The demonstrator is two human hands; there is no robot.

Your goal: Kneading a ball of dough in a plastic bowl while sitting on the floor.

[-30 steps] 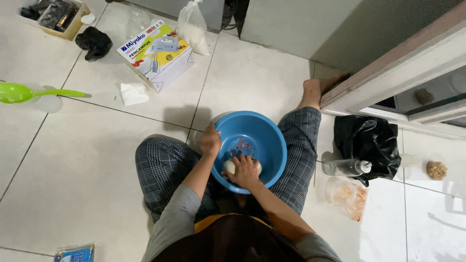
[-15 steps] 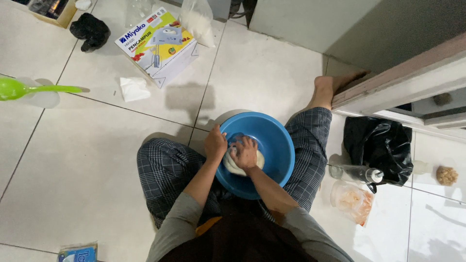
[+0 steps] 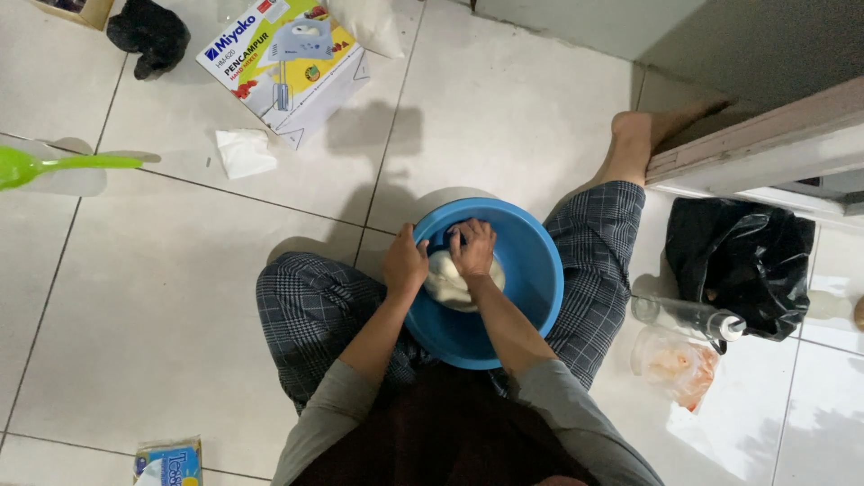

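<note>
Kneading step, by the look: right hand (image 3: pixel 472 249) closed on pale dough (image 3: pixel 447 281) in the blue basin (image 3: pixel 533 270); left hand (image 3: pixel 405 264) clasps its near-left rim; another press and fold seems due.

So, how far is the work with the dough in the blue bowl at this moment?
Done: the dough is already one pale lump, not loose flour, in the blue bowl. In hand: the right hand presses down on the lump, while the left hand grips the bowl's rim. Left: I cannot tell if the dough is smooth yet. It sits in the bowl, unshaped. The mixer box lies on the floor behind.
</note>
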